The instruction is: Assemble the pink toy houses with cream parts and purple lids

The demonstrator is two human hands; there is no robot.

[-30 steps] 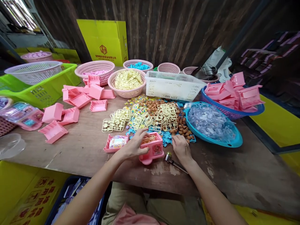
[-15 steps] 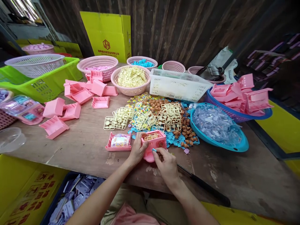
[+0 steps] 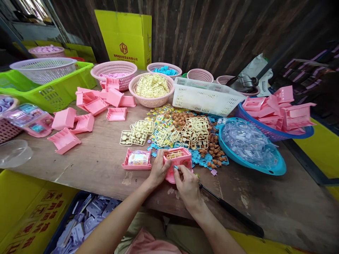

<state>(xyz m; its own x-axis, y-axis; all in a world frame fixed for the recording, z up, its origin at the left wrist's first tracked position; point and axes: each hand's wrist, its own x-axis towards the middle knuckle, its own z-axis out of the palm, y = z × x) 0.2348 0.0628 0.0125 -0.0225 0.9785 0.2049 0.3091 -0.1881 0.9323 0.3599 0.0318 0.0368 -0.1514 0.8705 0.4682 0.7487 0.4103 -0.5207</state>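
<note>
My left hand is closed on the left side of a pink plastic toy housing, which stands at the table's near edge with a cream part frame inside its open top. In my right hand, a small light-blue piece is pinched between thumb and forefinger, close against the housing's front; whether it touches cannot be seen. To the left lies a pink tray with a clear-wrapped printed packet in it. Beyond my hands are cream part frames, blue pieces and small brown figures.
A black-handled rod lies right of my hand. A blue basin of clear parts and a basket of pink housings stand at right. Pink trays lie at left. A white crate and baskets line the back.
The view has shifted slightly, so most things appear a little further right. Both hands stay at the pink housing, and the right still pinches the blue piece against its front area.
</note>
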